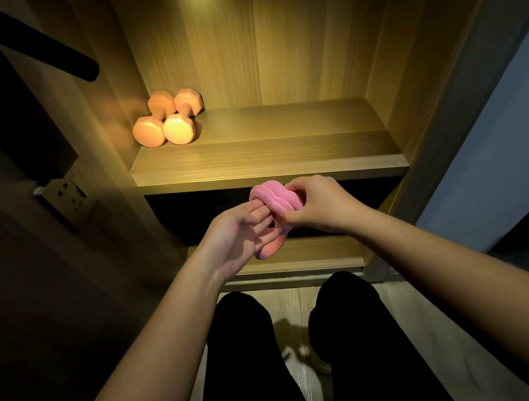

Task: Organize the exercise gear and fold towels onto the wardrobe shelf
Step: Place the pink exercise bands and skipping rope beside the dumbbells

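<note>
Two pink dumbbells [167,118] lie side by side at the back left of the lit wardrobe shelf [267,161]. Just below the shelf's front edge I hold a coiled pink rope [278,199], wound in several ribbed loops. My left hand [241,235] is palm up with its fingers pushed into the coil. My right hand [319,203] pinches the coil from the right side. A smooth pink handle [269,249] of the same item pokes out under my left hand.
A lower wooden shelf [310,259] sits under my hands. The wardrobe side wall [410,80] closes the right. A dark door with a metal latch plate [68,196] and black bar [60,56] stands at the left. My black-trousered legs [246,359] stand over something white on the floor.
</note>
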Tool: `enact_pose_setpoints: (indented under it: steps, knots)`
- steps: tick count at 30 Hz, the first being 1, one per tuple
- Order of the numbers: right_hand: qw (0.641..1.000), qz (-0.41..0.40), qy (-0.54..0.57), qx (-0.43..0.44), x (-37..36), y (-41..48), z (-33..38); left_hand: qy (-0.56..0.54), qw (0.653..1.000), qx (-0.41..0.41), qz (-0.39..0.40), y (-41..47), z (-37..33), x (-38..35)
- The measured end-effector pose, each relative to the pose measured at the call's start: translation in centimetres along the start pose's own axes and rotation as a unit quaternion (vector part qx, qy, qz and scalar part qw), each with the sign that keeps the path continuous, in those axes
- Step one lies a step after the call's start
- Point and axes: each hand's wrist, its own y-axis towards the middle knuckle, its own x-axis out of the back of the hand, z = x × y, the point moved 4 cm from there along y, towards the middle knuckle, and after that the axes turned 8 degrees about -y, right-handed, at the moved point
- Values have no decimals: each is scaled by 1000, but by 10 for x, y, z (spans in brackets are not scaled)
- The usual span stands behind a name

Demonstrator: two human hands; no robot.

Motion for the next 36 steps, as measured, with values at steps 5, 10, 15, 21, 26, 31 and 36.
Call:
enact_pose_setpoints:
  steps: [5, 10, 15, 21, 26, 31, 36]
  knots:
    - [1000, 5, 22, -7, 4, -2, -1, 162, 985, -63, -16, 5, -6, 3]
    - [996, 58, 62, 20, 11, -8, 2, 566, 759, -266, -182, 12, -24, 31]
    - [984, 129, 107, 53, 15, -10, 6, 548, 811, -204, -30, 22, -9, 26]
    - [975, 94, 196, 36, 3, -18, -2, 500, 828, -242, -77, 26, -6, 18]
    - [990, 2, 137, 19, -19, -22, -9, 497, 831, -222, -110, 30, 2, 21]
    - [995, -26, 94, 14, -33, -18, -2, 516, 810, -235, -148, 28, 4, 17]
    - [990, -111, 82, -19, -33, -16, 2, 574, 737, -286, -213, 21, -1, 7]
